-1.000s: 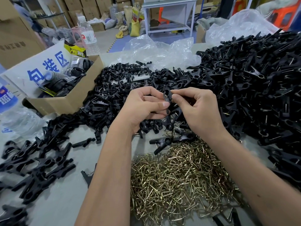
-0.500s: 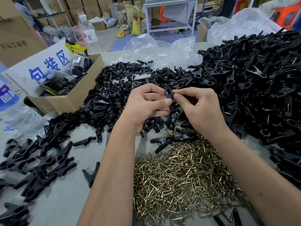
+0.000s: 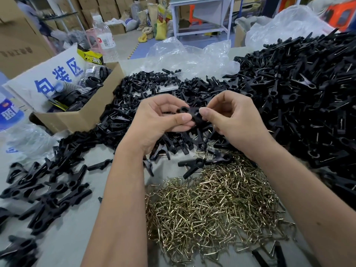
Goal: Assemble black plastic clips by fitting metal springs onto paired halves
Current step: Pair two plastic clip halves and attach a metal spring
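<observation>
My left hand (image 3: 156, 120) and my right hand (image 3: 235, 120) meet above the table's middle, both pinching a pair of black clip halves (image 3: 194, 115) between thumb and fingertips. The halves' round ends show between my thumbs; the rest is hidden by my fingers. Whether a spring sits on them cannot be seen. Below my hands lies a heap of brass-coloured metal springs (image 3: 215, 205). Loose black halves (image 3: 146, 105) are piled behind my hands.
A big mound of black clips (image 3: 300, 97) fills the right side. More clips (image 3: 44, 189) lie scattered at the left. A cardboard box (image 3: 81, 116) with dark parts stands at the back left, crumpled clear plastic (image 3: 188, 56) behind the pile.
Both hands have lifted slightly and drawn closer to me, and the clip halves between my thumbs have turned so that their round ends show.
</observation>
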Available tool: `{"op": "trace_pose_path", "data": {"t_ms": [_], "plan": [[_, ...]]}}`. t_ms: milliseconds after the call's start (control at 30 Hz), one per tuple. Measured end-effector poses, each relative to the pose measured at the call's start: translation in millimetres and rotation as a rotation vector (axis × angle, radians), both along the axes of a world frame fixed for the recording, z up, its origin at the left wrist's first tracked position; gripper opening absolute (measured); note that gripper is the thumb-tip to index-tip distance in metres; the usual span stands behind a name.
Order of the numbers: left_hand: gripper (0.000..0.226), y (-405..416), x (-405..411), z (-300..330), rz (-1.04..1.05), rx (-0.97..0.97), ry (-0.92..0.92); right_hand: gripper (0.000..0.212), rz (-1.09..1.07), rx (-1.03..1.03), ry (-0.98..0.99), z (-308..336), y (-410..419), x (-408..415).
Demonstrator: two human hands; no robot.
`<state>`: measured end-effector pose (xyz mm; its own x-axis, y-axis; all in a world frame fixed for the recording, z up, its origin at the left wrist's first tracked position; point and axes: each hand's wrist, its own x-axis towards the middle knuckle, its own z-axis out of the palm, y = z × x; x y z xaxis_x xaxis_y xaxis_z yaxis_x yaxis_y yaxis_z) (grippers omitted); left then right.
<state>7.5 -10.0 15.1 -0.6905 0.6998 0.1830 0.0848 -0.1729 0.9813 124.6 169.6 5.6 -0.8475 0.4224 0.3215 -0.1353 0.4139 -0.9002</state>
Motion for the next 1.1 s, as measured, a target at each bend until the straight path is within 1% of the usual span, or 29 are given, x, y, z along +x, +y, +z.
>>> {"op": "trace_pose_path", "data": {"t_ms": [33,67,100,133,167,200,267,300,333,400,433,567,667,767,833,933,1033,1100], "plan": [[0.030,-3,-3,0,0.062,0.013,0.003,0.019,-0.027,0.121,-0.013,3,-2,1],[0.032,-6,-6,-1,0.143,0.028,0.010,0.017,0.020,0.208,-0.038,7,-6,4],[0.033,-8,-9,-2,0.227,0.047,0.016,0.015,0.147,0.262,-0.086,12,-11,6],[0.034,-11,-12,-3,0.296,0.072,0.019,0.012,0.320,0.300,-0.163,17,-18,8],[0.034,-13,-14,-3,0.344,0.093,0.022,0.009,0.493,0.344,-0.260,20,-26,9],[0.034,-15,-16,-5,0.377,0.105,0.026,0.010,0.631,0.407,-0.349,21,-35,10],[0.035,-18,-19,-7,0.408,0.108,0.031,0.027,0.766,0.578,-0.469,16,-52,8],[0.035,-19,-20,-7,0.415,0.111,0.025,0.028,0.780,0.615,-0.484,13,-59,7],[0.035,-19,-20,-7,0.421,0.114,0.017,0.021,0.781,0.593,-0.462,11,-62,6],[0.033,-18,-20,-7,0.428,0.108,0.012,0.006,0.749,0.475,-0.403,10,-59,5],[0.031,-18,-19,-7,0.430,0.100,0.014,0.006,0.721,0.433,-0.383,10,-55,5],[0.027,-17,-19,-7,0.437,0.067,0.023,0.010,0.632,0.228,-0.322,12,-37,8],[0.026,-17,-18,-6,0.414,0.069,0.017,0.009,0.465,0.004,-0.211,11,-32,7],[0.027,-15,-17,-7,0.401,0.050,0.039,0.026,0.436,-0.281,-0.183,7,-24,5],[0.030,-15,-17,-8,0.402,0.027,0.061,0.027,0.421,-0.392,-0.170,6,-18,5],[0.030,-14,-18,-9,0.377,0.009,0.067,0.017,0.344,-0.482,-0.114,7,-12,6],[0.029,-14,-17,-11,0.330,-0.009,0.085,0.013,0.265,-0.493,-0.062,5,-10,6],[0.028,-12,-18,-13,0.315,-0.015,0.095,0.014,0.203,-0.465,-0.016,4,-8,6]]}}
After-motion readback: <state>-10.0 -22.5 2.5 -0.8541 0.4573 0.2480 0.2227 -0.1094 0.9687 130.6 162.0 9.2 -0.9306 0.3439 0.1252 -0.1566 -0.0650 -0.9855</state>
